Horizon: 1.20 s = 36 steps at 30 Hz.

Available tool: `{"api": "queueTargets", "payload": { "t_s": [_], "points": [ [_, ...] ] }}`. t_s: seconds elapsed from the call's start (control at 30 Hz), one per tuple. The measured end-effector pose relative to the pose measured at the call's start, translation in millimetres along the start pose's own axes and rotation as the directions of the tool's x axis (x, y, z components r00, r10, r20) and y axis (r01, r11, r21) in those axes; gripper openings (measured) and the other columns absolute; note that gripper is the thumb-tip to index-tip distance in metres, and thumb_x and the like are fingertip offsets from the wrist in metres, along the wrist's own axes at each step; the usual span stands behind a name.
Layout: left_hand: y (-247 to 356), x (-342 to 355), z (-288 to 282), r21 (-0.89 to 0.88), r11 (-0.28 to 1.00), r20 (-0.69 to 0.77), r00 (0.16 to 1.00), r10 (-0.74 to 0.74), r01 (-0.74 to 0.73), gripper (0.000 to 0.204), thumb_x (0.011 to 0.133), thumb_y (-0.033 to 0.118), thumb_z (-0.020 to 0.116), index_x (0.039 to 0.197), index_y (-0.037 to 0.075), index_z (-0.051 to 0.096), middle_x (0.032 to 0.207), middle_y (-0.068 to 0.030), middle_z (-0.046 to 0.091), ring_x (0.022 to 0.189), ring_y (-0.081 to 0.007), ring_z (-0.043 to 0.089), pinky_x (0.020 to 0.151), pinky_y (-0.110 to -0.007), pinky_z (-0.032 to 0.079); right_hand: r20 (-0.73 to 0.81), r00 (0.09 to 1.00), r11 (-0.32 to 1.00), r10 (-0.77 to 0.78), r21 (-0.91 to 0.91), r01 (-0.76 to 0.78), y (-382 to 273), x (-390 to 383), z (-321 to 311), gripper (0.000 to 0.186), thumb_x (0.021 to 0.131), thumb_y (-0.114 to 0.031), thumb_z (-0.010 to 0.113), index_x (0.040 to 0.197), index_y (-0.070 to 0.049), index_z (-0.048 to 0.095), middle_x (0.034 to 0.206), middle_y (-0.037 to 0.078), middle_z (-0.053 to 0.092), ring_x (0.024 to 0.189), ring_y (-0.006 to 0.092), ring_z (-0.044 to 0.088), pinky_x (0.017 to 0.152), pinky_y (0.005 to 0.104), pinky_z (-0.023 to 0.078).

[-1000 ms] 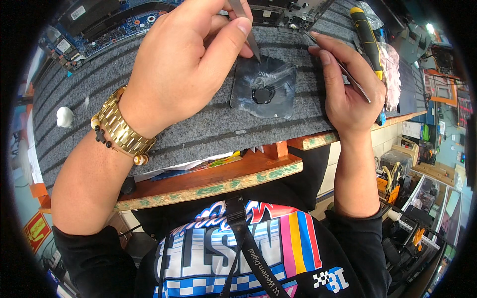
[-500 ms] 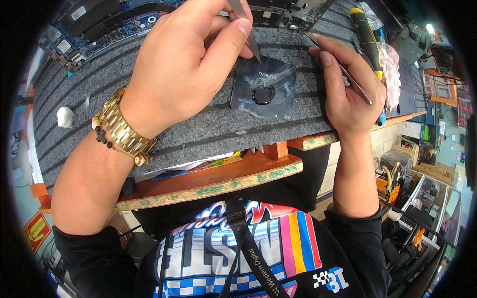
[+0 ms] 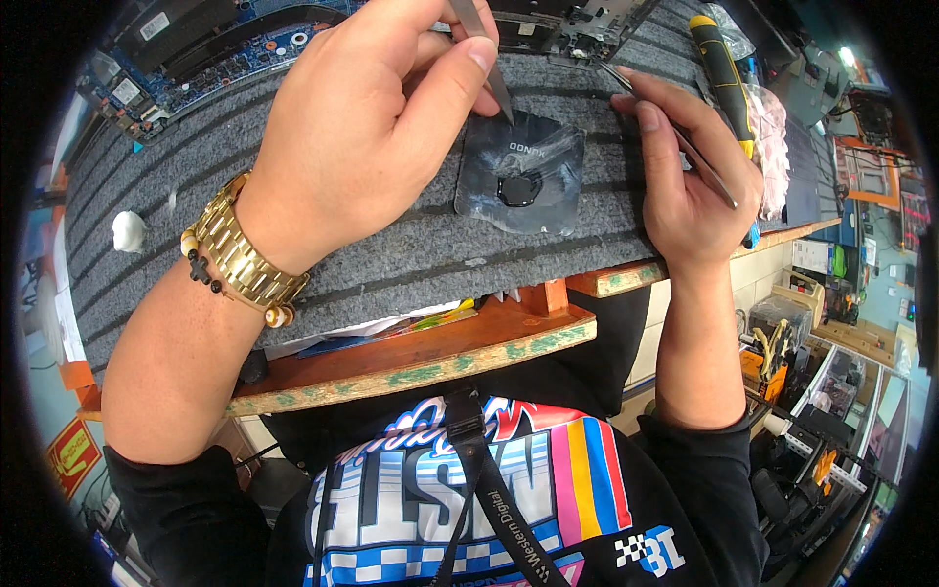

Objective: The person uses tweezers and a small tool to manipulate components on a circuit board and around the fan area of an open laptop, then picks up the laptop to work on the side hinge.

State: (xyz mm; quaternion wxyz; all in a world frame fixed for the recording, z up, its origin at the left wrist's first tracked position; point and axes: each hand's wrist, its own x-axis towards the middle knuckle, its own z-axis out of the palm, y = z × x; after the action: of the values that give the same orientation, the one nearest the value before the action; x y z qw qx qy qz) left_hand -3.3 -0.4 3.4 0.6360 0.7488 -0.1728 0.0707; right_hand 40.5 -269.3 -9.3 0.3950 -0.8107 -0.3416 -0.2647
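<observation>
My left hand (image 3: 362, 137) is closed on a flat grey pointed metal tool (image 3: 498, 86). Its tip points down at the top edge of a dark square plastic sheet (image 3: 479, 201), and whether it touches I cannot tell. On that sheet lies a small glossy black patch (image 3: 518, 188). To the right, my right hand (image 3: 696, 181) grips thin metal tweezers (image 3: 696, 157) between thumb and fingers. Their tips reach up and left toward a dark metal-and-plastic device part (image 3: 587, 34) at the far edge. Contact there is too small to make out.
A blue circuit board in a laptop body (image 3: 254, 59) stands at the far left. A yellow-and-black handled tool (image 3: 722, 83) and crumpled pink-white material (image 3: 771, 147) lie right of my hand. A white lump (image 3: 128, 231) sits on the grey striped mat (image 3: 381, 284); a wooden shelf (image 3: 421, 364) runs below.
My right hand and the tweezers have shifted very slightly to the right. My left hand and the sheet stay practically still.
</observation>
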Motion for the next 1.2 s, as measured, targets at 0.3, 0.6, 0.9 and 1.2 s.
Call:
{"api": "queueTargets", "payload": {
  "t_s": [0.3,0.6,0.9,1.2],
  "points": [
    [5,0,1,0.008,0.999,-0.007,0.999,-0.041,0.041,0.005,0.113,0.005,0.055,0.113,0.001,0.057,0.086,0.0004,0.063,0.072,-0.0045,0.065,0.07,-0.023,0.058,0.026,0.998,0.998,-0.052,-0.026,0.053,6,1,2,0.018,0.095,0.004,0.08,0.112,0.001,0.083,0.106,0.014,0.084,0.093,0.0226,0.082,0.083,0.0298,0.063],
    [11,2,2,0.05,0.998,-0.012,0.999,-0.034,0.035,0.005,0.113,0.005,0.055,0.113,0.0,0.057,0.083,0.0007,0.062,0.071,-0.0043,0.064,0.07,-0.024,0.059,0.03,0.999,0.999,-0.04,-0.03,0.041,4,2,0,0.017,0.095,0.004,0.08,0.112,0.001,0.083,0.106,0.013,0.084,0.093,0.0227,0.082,0.084,0.0301,0.063],
    [5,1,2,0.092,0.996,-0.024,1.0,0.011,-0.009,0.006,0.113,0.005,0.055,0.112,-0.001,0.057,0.082,0.0008,0.061,0.069,-0.0041,0.063,0.07,-0.024,0.06,0.028,0.999,0.999,-0.035,-0.024,0.036,5,1,1,0.017,0.095,0.004,0.079,0.112,0.002,0.082,0.106,0.014,0.084,0.093,0.023,0.082,0.084,0.0301,0.063],
    [8,1,3,0.132,0.991,-0.019,1.0,0.014,-0.011,0.005,0.113,0.005,0.055,0.112,0.0,0.057,0.084,0.0008,0.062,0.071,-0.004,0.064,0.07,-0.024,0.06,0.009,0.999,0.999,-0.039,-0.02,0.039,4,0,1,0.018,0.095,0.005,0.079,0.112,0.002,0.082,0.106,0.014,0.084,0.093,0.0219,0.082,0.083,0.0301,0.062]
  ]
}}
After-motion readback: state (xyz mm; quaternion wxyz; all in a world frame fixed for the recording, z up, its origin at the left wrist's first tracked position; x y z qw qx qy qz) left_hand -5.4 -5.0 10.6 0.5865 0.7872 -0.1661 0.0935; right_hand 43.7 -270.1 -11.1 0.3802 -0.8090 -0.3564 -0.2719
